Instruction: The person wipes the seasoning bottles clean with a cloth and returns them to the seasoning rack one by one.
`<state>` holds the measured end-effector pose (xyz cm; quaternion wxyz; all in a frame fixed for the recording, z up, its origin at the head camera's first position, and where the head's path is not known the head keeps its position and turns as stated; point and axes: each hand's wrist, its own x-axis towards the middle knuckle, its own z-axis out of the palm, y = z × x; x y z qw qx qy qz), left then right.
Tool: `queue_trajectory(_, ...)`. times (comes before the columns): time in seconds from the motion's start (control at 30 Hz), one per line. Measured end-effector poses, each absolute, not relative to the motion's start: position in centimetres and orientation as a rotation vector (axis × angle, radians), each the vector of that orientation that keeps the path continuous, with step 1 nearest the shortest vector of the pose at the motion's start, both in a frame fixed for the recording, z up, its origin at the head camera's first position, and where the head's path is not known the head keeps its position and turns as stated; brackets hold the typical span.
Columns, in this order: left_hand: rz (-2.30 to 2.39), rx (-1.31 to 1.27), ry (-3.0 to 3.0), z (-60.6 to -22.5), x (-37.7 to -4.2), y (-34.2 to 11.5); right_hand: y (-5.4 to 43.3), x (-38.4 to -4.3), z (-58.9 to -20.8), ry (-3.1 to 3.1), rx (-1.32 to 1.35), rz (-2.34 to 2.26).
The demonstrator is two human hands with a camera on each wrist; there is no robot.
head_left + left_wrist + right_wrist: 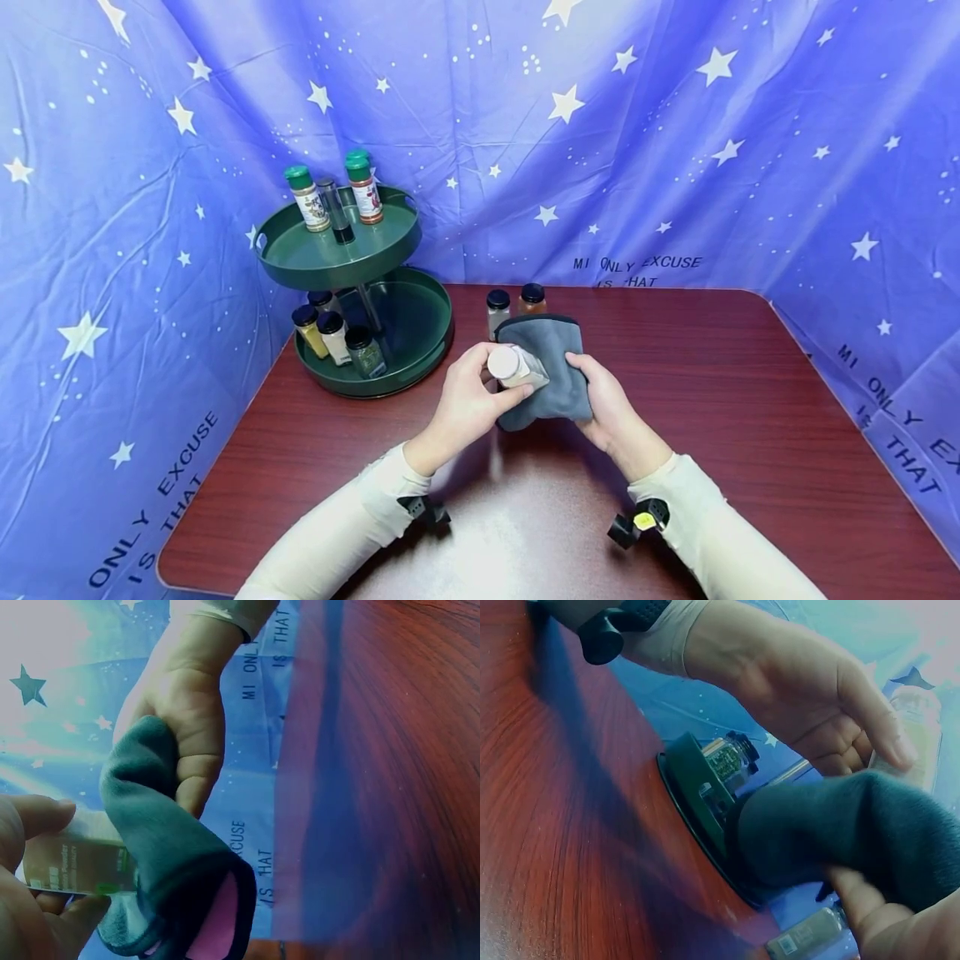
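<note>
A white-capped spice jar with pale powder is held in my left hand, thumb and fingers curled round it. In the left wrist view the jar's printed label faces the camera, and its base meets the cloth. My right hand grips a grey cloth by its right side, thumb on top. The cloth drapes against the jar's lower end, and its folded edge shows a pink underside in the left wrist view. Behind the cloth stand two black-capped jars, one grey and one orange-brown, partly hidden.
A two-tier green turntable rack stands at the back left. Its top tier carries green-capped shakers and a dark slim grinder; several black-capped jars sit below. A star-printed curtain hangs behind the red-brown table.
</note>
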<state>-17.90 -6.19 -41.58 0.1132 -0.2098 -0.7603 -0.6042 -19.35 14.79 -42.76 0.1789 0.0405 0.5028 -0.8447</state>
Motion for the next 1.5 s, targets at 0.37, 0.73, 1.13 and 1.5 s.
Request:
queue_trajectory(0.37,-1.56,-0.621,-2.273,-41.2,-18.2,-6.6,15.4,-19.3,-42.8,1.488,0.096,-2.275)
queue_trajectory(0.73,-1.722,-0.474,-2.277,-41.2,-18.3,-6.6,16.0,-19.2,-41.5,1.671,0.175,-2.44)
queue_trajectory(1.13,-1.967,-0.514,-2.177,-41.8,-18.0,-6.1,15.3,-19.4,-41.8,1.416,0.161,-2.567)
queue_trajectory(1.5,-1.882,-0.584,-2.14,-41.3,-18.1,-6.3,15.3,-19.2,-41.8,1.52,0.116,-2.356)
